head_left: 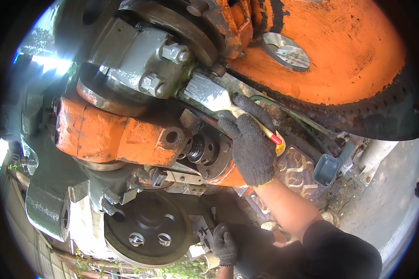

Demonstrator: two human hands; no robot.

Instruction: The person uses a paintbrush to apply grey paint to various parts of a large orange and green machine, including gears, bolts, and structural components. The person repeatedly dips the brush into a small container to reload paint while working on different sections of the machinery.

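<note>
My right hand (253,151), in a dark knit glove, grips a paintbrush (236,110) by its pale handle with a red and yellow end. Grey wet paint coats the wide bristles, and their tip meets the lower side of a grey bolted housing (146,58). Two large hex bolts (152,84) on that housing carry the same grey, glossy paint. Low in the picture is my left hand (224,245), gloved too, with its fingers curled in. What it holds, if anything, cannot be made out.
A chipped orange link block (111,132) lies left of the brush, beside a coiled spring (200,149). A big orange wheel (330,51) with a toothed dark rim fills the upper right. Below are a dark flywheel (149,228), a patterned mat (295,169) and a grey tub (326,169).
</note>
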